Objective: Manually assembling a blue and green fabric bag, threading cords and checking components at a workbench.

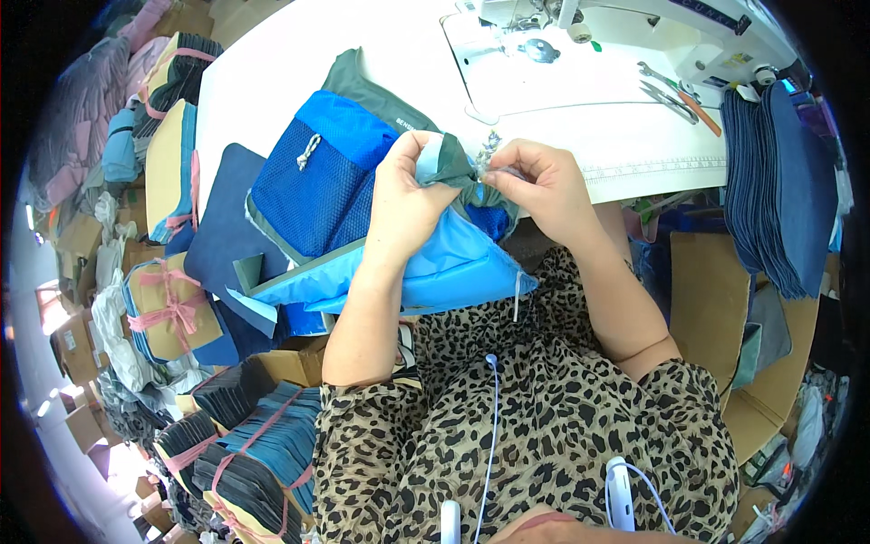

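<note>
A partly sewn fabric bag (349,177) lies over the table's near edge and hangs toward my lap. It has a bright blue mesh pocket with a speckled drawcord (310,152) looped on it, a dark green panel (372,95) and a shiny light blue lining (453,263). My left hand (403,195) is closed on the bag's gathered green edge. Opposite it, my right hand (542,186) pinches a short speckled cord (490,145) where it meets that edge. The fingertips hide the exact spot where they meet.
A sewing machine (544,41) stands at the back right of the white table (263,54). Snips and an orange-handled tool (698,113) lie near it. Stacked dark blue panels (788,190) hang at the right, above an open carton (707,299). Tied bundles (168,308) fill the left side.
</note>
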`<state>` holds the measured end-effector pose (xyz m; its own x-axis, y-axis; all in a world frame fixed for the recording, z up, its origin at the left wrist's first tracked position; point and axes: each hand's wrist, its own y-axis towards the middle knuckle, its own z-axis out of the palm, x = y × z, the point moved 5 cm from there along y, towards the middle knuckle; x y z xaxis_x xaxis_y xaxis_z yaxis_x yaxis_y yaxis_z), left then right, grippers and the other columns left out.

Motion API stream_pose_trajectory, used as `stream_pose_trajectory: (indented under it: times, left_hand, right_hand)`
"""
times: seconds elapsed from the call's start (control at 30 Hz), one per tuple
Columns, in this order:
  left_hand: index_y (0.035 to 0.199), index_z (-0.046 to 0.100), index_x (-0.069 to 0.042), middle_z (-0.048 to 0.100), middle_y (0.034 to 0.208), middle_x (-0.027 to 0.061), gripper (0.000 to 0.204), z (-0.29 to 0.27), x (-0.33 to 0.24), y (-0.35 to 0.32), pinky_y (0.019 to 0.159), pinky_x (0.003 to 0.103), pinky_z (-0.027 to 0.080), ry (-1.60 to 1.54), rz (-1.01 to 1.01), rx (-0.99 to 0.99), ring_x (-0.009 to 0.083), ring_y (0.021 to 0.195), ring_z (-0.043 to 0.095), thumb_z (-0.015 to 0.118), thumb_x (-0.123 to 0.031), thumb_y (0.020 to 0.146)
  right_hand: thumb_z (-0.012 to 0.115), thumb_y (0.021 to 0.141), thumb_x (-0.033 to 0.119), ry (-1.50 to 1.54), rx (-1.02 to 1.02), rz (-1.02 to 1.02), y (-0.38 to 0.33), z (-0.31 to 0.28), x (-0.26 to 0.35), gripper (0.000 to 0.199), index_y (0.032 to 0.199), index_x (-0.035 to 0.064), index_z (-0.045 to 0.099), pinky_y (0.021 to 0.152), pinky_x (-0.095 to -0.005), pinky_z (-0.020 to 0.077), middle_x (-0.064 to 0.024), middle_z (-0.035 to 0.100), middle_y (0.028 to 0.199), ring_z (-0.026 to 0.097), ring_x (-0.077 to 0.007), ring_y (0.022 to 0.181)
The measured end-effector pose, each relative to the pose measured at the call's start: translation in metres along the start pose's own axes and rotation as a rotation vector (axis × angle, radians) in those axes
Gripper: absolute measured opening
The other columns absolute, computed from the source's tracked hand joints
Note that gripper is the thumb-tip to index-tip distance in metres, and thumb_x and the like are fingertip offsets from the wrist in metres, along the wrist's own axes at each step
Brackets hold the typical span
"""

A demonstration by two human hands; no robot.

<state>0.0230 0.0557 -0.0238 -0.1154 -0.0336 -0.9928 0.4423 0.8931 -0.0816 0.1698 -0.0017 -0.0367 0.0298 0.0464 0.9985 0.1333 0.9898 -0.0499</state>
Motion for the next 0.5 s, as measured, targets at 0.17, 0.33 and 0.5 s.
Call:
stream_pose_trajectory:
  times: [0.17, 0.33, 0.5]
  left_hand:
    - [0.096, 0.053, -0.004, 0.061, 0.090, 0.0034, 0.032, -0.0005, 0.0056, 0.0011, 0.075, 0.023, 0.046, -0.235, -0.074, 0.014, 0.0097, 0.084, 0.057, 0.063, 0.009, 0.068]
    - [0.096, 0.051, -0.004, 0.060, 0.090, 0.0039, 0.034, 0.0020, 0.0058, 0.0027, 0.075, 0.023, 0.046, -0.248, -0.070, 0.013, 0.0100, 0.083, 0.057, 0.065, 0.009, 0.067]
    - [0.096, 0.050, -0.003, 0.059, 0.090, 0.0033, 0.034, 0.0008, 0.0087, 0.0034, 0.074, 0.023, 0.046, -0.199, -0.043, -0.015, 0.0101, 0.084, 0.056, 0.066, 0.008, 0.067]
  right_hand:
    - [0.064, 0.079, 0.006, 0.089, 0.042, 0.013, 0.0033, 0.0014, -0.0064, 0.011, 0.088, 0.0006, 0.067, 0.055, -0.0180, 0.0388, 0.0028, 0.060, 0.070, 0.048, -0.0015, 0.061]
    - [0.064, 0.079, 0.005, 0.161, 0.067, 0.021, 0.0067, 0.0000, -0.0112, 0.012, 0.090, -0.0001, 0.067, 0.058, -0.0177, 0.0403, 0.0023, 0.061, 0.073, 0.050, -0.0014, 0.065]
    - [0.065, 0.080, 0.006, 0.207, 0.038, 0.022, 0.0066, 0.0017, -0.0086, 0.012, 0.090, -0.0010, 0.067, 0.060, -0.0177, 0.0419, 0.0012, 0.062, 0.075, 0.052, -0.0022, 0.067]
